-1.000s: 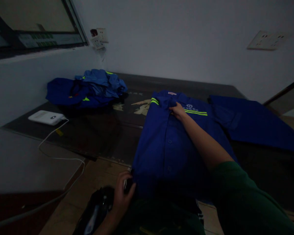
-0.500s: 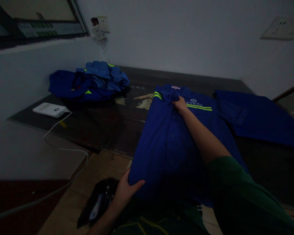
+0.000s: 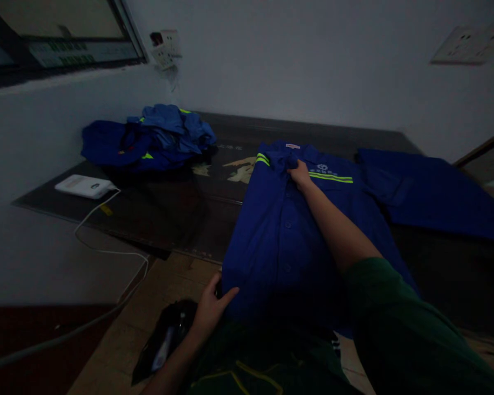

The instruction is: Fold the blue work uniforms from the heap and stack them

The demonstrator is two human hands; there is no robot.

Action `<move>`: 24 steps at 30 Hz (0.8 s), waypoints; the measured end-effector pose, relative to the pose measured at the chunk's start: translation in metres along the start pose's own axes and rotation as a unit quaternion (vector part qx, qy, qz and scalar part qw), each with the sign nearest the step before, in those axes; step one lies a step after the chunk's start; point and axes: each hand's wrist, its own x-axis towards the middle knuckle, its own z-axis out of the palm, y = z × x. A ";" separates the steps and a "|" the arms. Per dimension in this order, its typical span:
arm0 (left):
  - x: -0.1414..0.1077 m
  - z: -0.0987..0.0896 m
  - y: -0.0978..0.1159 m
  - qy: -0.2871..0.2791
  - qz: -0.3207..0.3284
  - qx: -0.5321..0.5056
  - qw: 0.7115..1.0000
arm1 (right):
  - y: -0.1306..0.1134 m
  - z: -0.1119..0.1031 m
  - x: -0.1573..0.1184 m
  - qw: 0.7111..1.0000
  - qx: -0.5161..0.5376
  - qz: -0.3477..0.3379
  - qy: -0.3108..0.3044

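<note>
A blue work shirt point(image 3: 257, 241) lies front up across the dark table's near edge, its left side folded inward. It has buttons, yellow-green reflective stripes and a pale chest logo. My right hand point(image 3: 299, 174) pinches bunched cloth near the shoulder, below the collar. At the lower left edge of the shirt, my left hand point(image 3: 212, 304) grips the cloth with its thumb on top; its other fingers are partly hidden behind the edge.
Crumpled blue garments point(image 3: 164, 134) are heaped at the back left. A white power bank point(image 3: 82, 186) with a cable sits on the table point(image 3: 181, 219). Folded blue cloth point(image 3: 432, 192) lies to the right. Below, a black bag point(image 3: 164, 340) rests on the floor.
My left hand has moved slightly up, and the shirt's lower left edge has shifted a little up and right. My right hand keeps its pinch near the shoulder.
</note>
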 end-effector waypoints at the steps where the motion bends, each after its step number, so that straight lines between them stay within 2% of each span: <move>1: -0.001 0.000 0.000 0.048 0.066 0.027 0.996 | 0.000 0.000 0.000 1.000 -0.005 0.000 -0.001; 3: -0.005 0.003 0.002 0.136 0.224 0.097 0.960 | 0.001 0.000 0.001 1.000 -0.011 0.000 -0.003; 4: -0.009 0.006 0.005 0.139 0.294 0.137 0.936 | 0.001 0.000 0.001 1.000 -0.012 -0.003 -0.004; 6: -0.016 0.018 0.012 0.079 0.373 0.217 0.898 | 0.002 0.001 0.002 1.000 -0.014 -0.010 -0.003; 8: -0.022 0.035 0.019 0.036 0.370 0.280 0.885 | 0.003 0.000 0.002 1.000 -0.016 -0.015 -0.002; 9: -0.023 0.044 0.020 0.043 0.355 0.297 0.886 | 0.003 0.000 0.001 1.000 -0.017 -0.017 -0.001; 11: -0.024 0.061 0.018 0.090 0.334 0.299 0.889 | 0.003 0.000 0.001 1.000 -0.018 -0.022 -0.001; 14: -0.022 0.072 0.010 0.123 0.339 0.274 0.892 | 0.001 0.001 -0.002 0.999 -0.020 -0.029 0.003; 16: -0.022 0.067 0.006 0.098 0.347 0.262 0.895 | -0.001 0.001 -0.003 0.999 -0.020 -0.032 0.007; 19: -0.025 0.048 0.011 0.021 0.361 0.255 0.897 | -0.002 0.001 -0.004 0.999 -0.022 -0.032 0.008; 21: -0.030 0.033 0.021 -0.014 0.376 0.244 0.894 | -0.002 0.001 -0.003 0.999 -0.026 -0.029 0.009; 24: -0.035 0.014 0.041 -0.027 0.432 0.225 0.873 | 0.000 0.001 -0.002 0.999 -0.023 -0.026 0.003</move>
